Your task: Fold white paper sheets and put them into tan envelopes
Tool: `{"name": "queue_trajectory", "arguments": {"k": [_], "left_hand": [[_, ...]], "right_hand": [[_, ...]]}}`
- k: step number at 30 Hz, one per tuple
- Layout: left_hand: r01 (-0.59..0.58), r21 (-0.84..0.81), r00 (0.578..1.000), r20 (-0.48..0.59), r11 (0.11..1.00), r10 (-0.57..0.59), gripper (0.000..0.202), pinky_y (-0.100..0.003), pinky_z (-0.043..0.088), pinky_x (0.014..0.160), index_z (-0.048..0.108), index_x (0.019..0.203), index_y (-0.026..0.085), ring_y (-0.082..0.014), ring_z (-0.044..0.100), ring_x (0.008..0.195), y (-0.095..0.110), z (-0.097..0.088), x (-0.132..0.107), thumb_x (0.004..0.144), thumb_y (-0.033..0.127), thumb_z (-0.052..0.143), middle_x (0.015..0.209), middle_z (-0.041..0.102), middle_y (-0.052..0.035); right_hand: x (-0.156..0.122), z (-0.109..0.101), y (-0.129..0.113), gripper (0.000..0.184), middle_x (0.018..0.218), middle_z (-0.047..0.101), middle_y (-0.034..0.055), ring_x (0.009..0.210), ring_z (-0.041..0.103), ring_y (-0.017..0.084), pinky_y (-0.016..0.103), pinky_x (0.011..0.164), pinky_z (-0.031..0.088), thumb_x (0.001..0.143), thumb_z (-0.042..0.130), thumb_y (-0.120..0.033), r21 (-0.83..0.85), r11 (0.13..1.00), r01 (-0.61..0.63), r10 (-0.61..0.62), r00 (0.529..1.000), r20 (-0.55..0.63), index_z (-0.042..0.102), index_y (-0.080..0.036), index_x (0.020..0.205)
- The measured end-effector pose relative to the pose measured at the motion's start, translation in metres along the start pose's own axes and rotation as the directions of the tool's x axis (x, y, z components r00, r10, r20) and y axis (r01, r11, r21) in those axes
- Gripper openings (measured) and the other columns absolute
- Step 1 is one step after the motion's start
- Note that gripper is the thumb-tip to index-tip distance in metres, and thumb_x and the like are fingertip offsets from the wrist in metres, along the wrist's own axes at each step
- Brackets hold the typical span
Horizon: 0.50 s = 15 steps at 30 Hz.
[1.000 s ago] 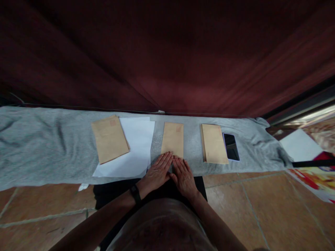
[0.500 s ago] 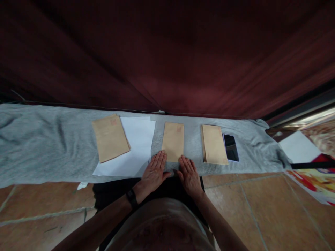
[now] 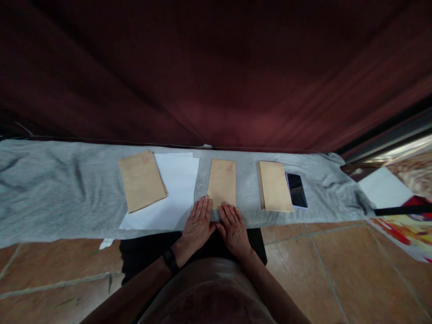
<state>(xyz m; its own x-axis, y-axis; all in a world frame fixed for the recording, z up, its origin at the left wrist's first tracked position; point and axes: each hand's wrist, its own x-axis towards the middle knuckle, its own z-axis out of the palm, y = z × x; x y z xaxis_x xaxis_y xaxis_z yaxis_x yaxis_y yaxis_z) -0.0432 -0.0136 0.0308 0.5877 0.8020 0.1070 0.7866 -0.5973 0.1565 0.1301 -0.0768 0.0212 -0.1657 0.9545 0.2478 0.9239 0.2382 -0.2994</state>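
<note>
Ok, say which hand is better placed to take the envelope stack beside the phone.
Likely the right hand: it is nearer that envelope stack; the left hand lies farther away, by the middle envelope.

the left hand [image 3: 195,228] and the right hand [image 3: 235,233] are spread flat side by side, backs up, a narrow gap between them. their fingers [image 3: 201,208] are straight and held close together, pointing forward, while the thumbs [image 3: 212,227] angle inward, near each other. the bare forearms [image 3: 272,287] slant in from both sides.
</note>
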Motion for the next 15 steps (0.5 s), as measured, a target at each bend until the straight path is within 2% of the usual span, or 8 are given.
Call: {"name": "queue_trajectory", "arguments": {"k": [4,8,12,15], "left_hand": [[0.057,-0.145,0.998,-0.006,0.988,-0.058,0.060,-0.050,0.036,0.118,0.040,0.151,0.007,-0.0325,0.038,0.147,-0.004,0.001,0.004,0.099,0.037,0.044,0.157,0.042,-0.0209],[0.172,-0.358,0.981,-0.018,0.918,-0.191,0.054,-0.050,0.044,0.111,0.045,0.147,0.009,-0.0321,0.052,0.134,-0.006,0.002,0.018,0.098,0.033,0.045,0.145,0.055,-0.0208],[0.304,-0.531,0.936,0.013,0.791,-0.351,0.057,-0.045,0.049,0.104,0.048,0.145,0.013,-0.0279,0.061,0.116,-0.004,-0.002,0.035,0.089,0.026,0.057,0.126,0.064,-0.0161],[0.372,-0.670,0.891,0.062,0.643,-0.451,0.066,-0.038,0.053,0.090,0.047,0.146,0.016,-0.0218,0.064,0.095,-0.007,-0.002,0.044,0.082,0.023,0.063,0.107,0.065,-0.0083]], "right_hand": [[0.004,0.003,0.001,0.054,0.157,0.044,0.0139,0.148,0.038,0.026,0.048,0.121,0.036,0.104,0.044,-0.031,0.023,1.000,-0.010,0.011,1.000,-0.019,0.037,-0.014,0.155],[0.006,0.006,0.003,0.051,0.152,0.050,0.0151,0.144,0.044,0.026,0.048,0.120,0.037,0.103,0.044,-0.025,0.039,0.999,-0.037,0.039,0.998,-0.051,0.041,-0.012,0.152],[0.009,0.006,0.002,0.049,0.150,0.053,0.0144,0.141,0.047,0.025,0.048,0.119,0.039,0.103,0.044,-0.022,0.060,0.998,-0.031,0.036,0.996,-0.082,0.043,-0.014,0.151],[0.010,0.006,0.001,0.049,0.150,0.053,0.0148,0.140,0.049,0.026,0.049,0.119,0.039,0.102,0.045,-0.022,0.063,0.998,-0.029,0.035,0.995,-0.097,0.045,-0.014,0.150]]}}
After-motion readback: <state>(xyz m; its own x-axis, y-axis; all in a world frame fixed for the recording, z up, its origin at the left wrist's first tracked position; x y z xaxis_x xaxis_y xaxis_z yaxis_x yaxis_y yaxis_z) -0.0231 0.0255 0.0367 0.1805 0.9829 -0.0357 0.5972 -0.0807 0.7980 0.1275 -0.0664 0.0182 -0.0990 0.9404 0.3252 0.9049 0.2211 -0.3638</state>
